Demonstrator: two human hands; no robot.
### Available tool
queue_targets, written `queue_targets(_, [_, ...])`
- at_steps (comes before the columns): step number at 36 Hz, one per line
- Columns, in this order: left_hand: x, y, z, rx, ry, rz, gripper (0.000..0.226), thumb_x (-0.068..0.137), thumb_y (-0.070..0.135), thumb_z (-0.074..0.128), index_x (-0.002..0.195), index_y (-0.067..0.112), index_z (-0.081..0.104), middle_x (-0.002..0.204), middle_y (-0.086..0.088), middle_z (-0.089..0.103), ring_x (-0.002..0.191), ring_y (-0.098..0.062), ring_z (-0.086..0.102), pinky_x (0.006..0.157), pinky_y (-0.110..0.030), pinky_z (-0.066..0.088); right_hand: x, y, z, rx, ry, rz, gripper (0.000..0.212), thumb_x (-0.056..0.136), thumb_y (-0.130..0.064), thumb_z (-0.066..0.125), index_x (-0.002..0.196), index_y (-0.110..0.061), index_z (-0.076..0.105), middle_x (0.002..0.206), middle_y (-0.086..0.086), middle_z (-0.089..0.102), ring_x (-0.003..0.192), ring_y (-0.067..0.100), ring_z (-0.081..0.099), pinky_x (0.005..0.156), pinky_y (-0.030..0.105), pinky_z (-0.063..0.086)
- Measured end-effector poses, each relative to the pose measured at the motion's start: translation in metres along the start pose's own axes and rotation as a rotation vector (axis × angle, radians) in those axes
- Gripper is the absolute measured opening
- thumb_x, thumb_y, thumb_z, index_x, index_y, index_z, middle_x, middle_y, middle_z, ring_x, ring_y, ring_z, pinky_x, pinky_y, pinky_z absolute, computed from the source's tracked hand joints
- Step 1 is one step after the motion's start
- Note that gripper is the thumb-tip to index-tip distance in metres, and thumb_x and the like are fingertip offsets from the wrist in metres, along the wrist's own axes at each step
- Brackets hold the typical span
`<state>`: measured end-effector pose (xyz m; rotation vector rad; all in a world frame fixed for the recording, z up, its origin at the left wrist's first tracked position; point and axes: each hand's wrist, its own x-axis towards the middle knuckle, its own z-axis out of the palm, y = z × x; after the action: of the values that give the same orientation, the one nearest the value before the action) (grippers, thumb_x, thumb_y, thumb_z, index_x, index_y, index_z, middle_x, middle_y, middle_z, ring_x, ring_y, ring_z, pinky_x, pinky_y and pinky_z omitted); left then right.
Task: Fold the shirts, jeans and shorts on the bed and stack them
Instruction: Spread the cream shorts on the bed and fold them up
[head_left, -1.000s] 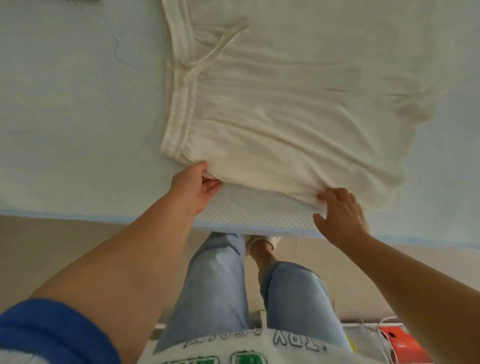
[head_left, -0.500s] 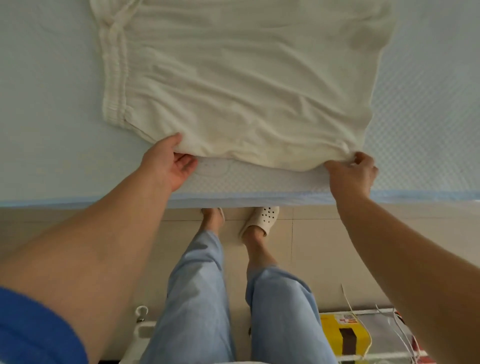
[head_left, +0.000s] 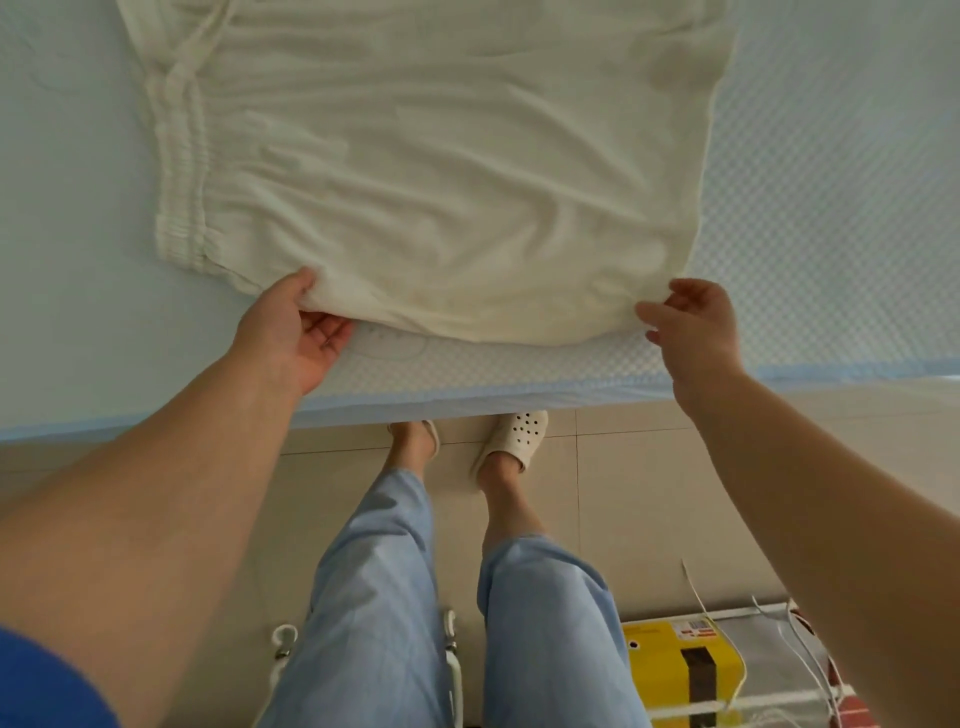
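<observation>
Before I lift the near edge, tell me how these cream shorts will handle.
The cream shorts look thin and wrinkled, so probably floppy and light. The edge sags between the left hand and the right hand, so the middle will likely droop. The gathered waistband seems thicker, perhaps slightly heavier.

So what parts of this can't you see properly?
All in the head view:
- The cream shorts: the far part is cut off by the top edge.
- The left hand: its fingertips are tucked under the cloth.
- The right hand: the pinching fingertips are partly behind its own knuckles.
- The bed: cut off on both sides, so other clothes or a stack can't be seen.
- The yellow box: its label is too small to read.
</observation>
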<state>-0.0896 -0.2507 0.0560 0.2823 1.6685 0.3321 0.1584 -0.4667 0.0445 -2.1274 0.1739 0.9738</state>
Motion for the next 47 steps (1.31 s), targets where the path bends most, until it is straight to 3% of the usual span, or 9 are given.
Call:
queue_targets(4, [0.002, 0.004, 0.002, -0.029, -0.002, 0.007, 0.014, 0.089, 0.020, 0.060, 0.102, 0.015, 0.058, 0.100, -0.006, 0.068, 0.083, -0.018, 0.070, 0.061, -0.030, 0.057, 0.001, -0.014, 0.004, -0.161, 0.082, -0.211, 0.029, 0.079, -0.019, 0.068, 0.101, -0.027, 0.050, 0.075, -0.016, 0.050, 0.064, -0.005, 0.049, 0.052, 0.003, 0.038])
queue_targets(8, [0.005, 0.017, 0.010, 0.003, 0.041, 0.092, 0.009, 0.088, 0.020, 0.060, 0.098, 0.019, 0.059, 0.094, -0.002, 0.069, 0.077, -0.014, 0.070, 0.060, -0.026, 0.056, 0.009, -0.044, 0.001, -0.164, 0.115, -0.408, 0.019, 0.078, -0.023, 0.062, 0.084, -0.035, 0.048, 0.072, -0.018, 0.048, 0.058, -0.013, 0.046, 0.055, 0.003, 0.037])
queue_targets(12, [0.009, 0.036, 0.028, 0.021, 0.021, 0.165, 0.007, 0.088, 0.023, 0.060, 0.094, 0.019, 0.060, 0.086, 0.001, 0.068, 0.066, -0.010, 0.069, 0.057, -0.023, 0.054, 0.038, -0.075, 0.009, -0.088, 0.067, -0.314, 0.019, 0.084, -0.028, 0.061, 0.100, -0.026, 0.051, 0.074, -0.015, 0.052, 0.065, -0.008, 0.053, 0.064, 0.014, 0.047])
queue_targets(15, [0.012, 0.050, 0.043, 0.032, -0.039, 0.183, 0.011, 0.091, 0.028, 0.055, 0.086, 0.018, 0.056, 0.075, 0.002, 0.062, 0.063, -0.009, 0.065, 0.057, -0.021, 0.053, 0.058, -0.091, 0.014, 0.021, -0.047, -0.139, 0.047, 0.086, -0.031, 0.061, 0.130, -0.023, 0.046, 0.097, -0.010, 0.063, 0.084, 0.008, 0.065, 0.075, 0.028, 0.054])
queue_targets(20, [0.019, 0.056, 0.057, 0.165, -0.061, 0.150, 0.019, 0.094, 0.027, 0.050, 0.077, 0.018, 0.050, 0.051, 0.007, 0.060, 0.049, -0.007, 0.063, 0.057, -0.018, 0.052, 0.063, -0.090, 0.011, -0.073, -0.203, -0.132, 0.072, 0.080, 0.001, 0.057, 0.144, -0.021, 0.032, 0.110, -0.010, 0.058, 0.104, 0.011, 0.059, 0.084, 0.028, 0.050])
queue_targets(28, [0.029, 0.063, 0.058, 0.269, 0.007, 0.123, 0.016, 0.094, 0.033, 0.048, 0.083, 0.021, 0.051, 0.072, 0.006, 0.058, 0.056, -0.006, 0.060, 0.052, -0.019, 0.047, 0.051, -0.072, 0.005, -0.414, -0.102, -0.214, 0.068, 0.075, -0.028, 0.075, 0.134, -0.023, 0.041, 0.089, -0.019, 0.055, 0.080, -0.005, 0.052, 0.059, 0.014, 0.036])
queue_targets(35, [0.032, 0.063, 0.052, 0.291, 0.015, 0.106, 0.016, 0.094, 0.028, 0.047, 0.081, 0.020, 0.050, 0.068, 0.006, 0.061, 0.055, -0.005, 0.060, 0.054, -0.019, 0.047, 0.033, -0.061, 0.007, -0.403, -0.055, -0.201, 0.078, 0.075, -0.029, 0.076, 0.141, -0.029, 0.033, 0.098, -0.017, 0.053, 0.085, -0.001, 0.051, 0.061, 0.014, 0.037])
queue_targets(39, [0.035, 0.062, 0.051, 0.288, 0.018, 0.110, 0.014, 0.093, 0.028, 0.048, 0.081, 0.021, 0.051, 0.065, 0.007, 0.061, 0.055, -0.005, 0.060, 0.054, -0.020, 0.046, 0.022, -0.057, 0.006, -0.421, 0.098, -0.261, 0.065, 0.075, -0.039, 0.071, 0.130, -0.029, 0.038, 0.113, -0.009, 0.049, 0.100, 0.013, 0.052, 0.081, 0.031, 0.045])
queue_targets(47, [0.035, 0.062, 0.051, 0.285, 0.019, 0.106, 0.013, 0.092, 0.029, 0.048, 0.083, 0.021, 0.052, 0.073, 0.006, 0.060, 0.058, -0.006, 0.060, 0.054, -0.020, 0.046, 0.012, -0.052, 0.021, -0.002, -0.076, 0.233, 0.022, 0.076, -0.033, 0.075, 0.087, -0.018, 0.062, 0.085, -0.003, 0.060, 0.075, 0.013, 0.057, 0.064, 0.027, 0.049])
